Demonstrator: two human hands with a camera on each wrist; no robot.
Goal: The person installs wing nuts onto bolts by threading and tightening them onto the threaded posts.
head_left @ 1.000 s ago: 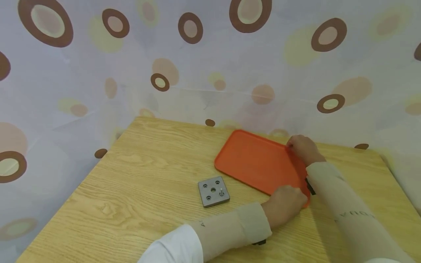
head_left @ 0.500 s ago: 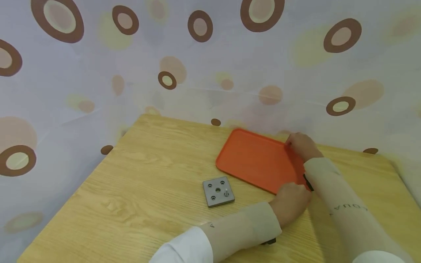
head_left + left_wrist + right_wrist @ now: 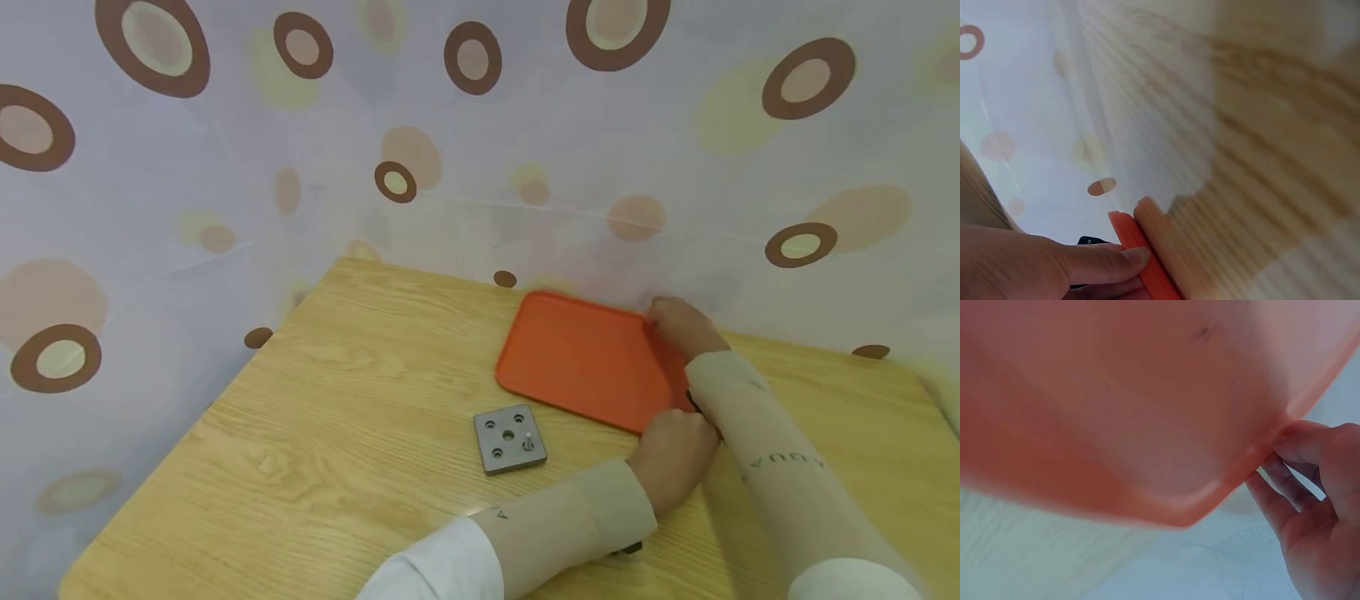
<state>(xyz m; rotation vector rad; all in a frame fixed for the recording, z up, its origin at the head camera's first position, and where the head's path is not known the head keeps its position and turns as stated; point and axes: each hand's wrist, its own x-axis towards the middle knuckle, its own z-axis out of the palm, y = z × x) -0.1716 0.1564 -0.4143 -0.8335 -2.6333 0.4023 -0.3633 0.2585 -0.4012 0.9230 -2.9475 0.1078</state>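
An orange tray [image 3: 585, 358] with a raised rim lies toward the back of the wooden table, and both my hands hold its right part. My left hand [image 3: 675, 454] grips the near right edge; the left wrist view shows the thumb [image 3: 1138, 255] pressed on the tray's orange edge [image 3: 1159, 278]. At the far edge, my right hand [image 3: 684, 327] pinches the rim between thumb and fingers [image 3: 1275, 503], seen below the tray's wall [image 3: 1210, 500] in the right wrist view. A square grey metal plate [image 3: 510, 454] with several holes and a small upright pin lies left of my left hand.
The wooden table [image 3: 337, 433] reaches back to a pale cloth [image 3: 480, 125] with brown ring patterns, which hangs behind it and along its left side. My right forearm [image 3: 787, 450] stretches over the table's right part.
The tray has slid slightly left relative to the metal plate, with both hands still gripping it. The head view has shifted a little, so the table and plate appear farther right.
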